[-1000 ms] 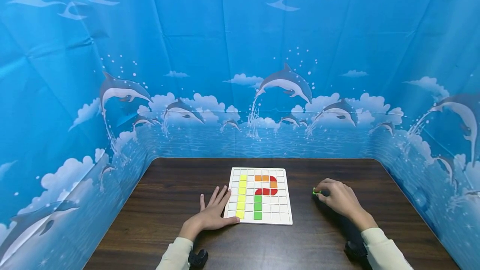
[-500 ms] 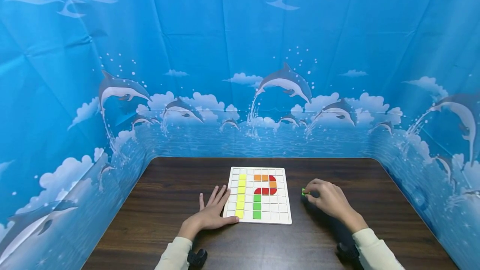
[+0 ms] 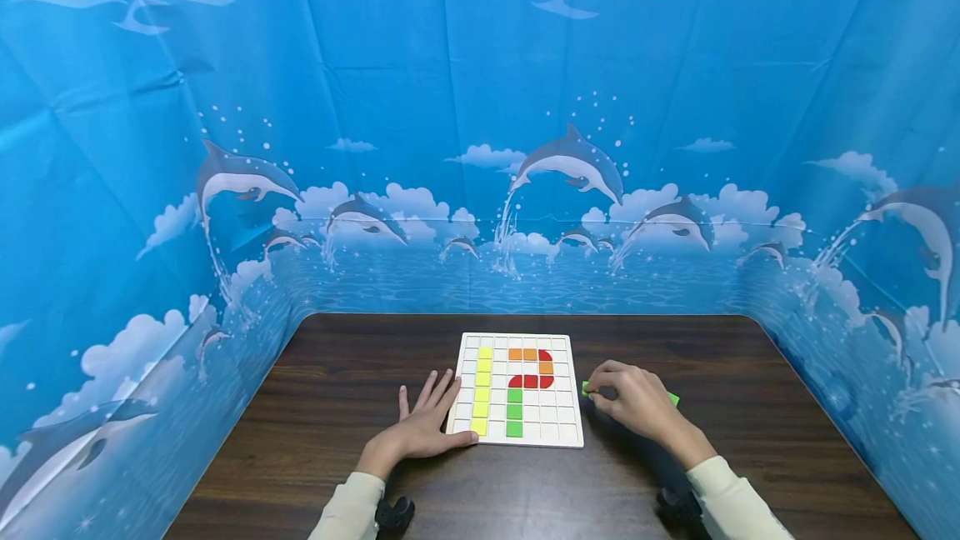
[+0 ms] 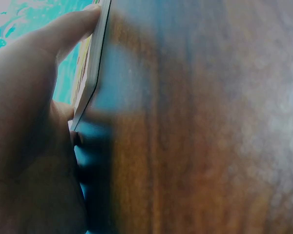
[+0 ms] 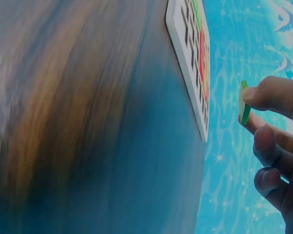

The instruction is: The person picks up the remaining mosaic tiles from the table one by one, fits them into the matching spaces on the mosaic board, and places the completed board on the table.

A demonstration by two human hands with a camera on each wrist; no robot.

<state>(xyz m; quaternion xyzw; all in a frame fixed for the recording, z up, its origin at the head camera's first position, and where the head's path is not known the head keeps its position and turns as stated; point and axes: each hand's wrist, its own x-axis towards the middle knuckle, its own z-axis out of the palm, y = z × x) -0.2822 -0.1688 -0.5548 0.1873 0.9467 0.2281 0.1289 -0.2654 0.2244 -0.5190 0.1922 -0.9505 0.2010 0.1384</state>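
A white grid board [image 3: 558, 415] lies on the table with a column of yellow tiles [image 3: 482, 382] and a figure of orange tiles [image 3: 523, 354], red tiles [image 3: 532, 382] and green tiles [image 3: 514, 412]. My left hand [image 3: 422, 427] rests with fingers spread at its left edge, the thumb over the near left corner. Just right of the board, my right hand [image 3: 637, 398] pinches a small green tile [image 5: 244, 102] between thumb and index finger, the other fingers loosely curled. Past its knuckles another green piece [image 3: 674, 398] shows, partly hidden by the hand.
The dark wooden table [image 3: 360, 348] has a far edge against a blue dolphin-print curtain [image 3: 465, 273], which also runs along both sides. A dark wrist device [image 3: 395, 515] sits under the left sleeve, another [image 3: 678, 507] under the right.
My right hand has moved left with the green tile, close to the board's right edge. A green piece behind it has come into view. The left hand stays put.
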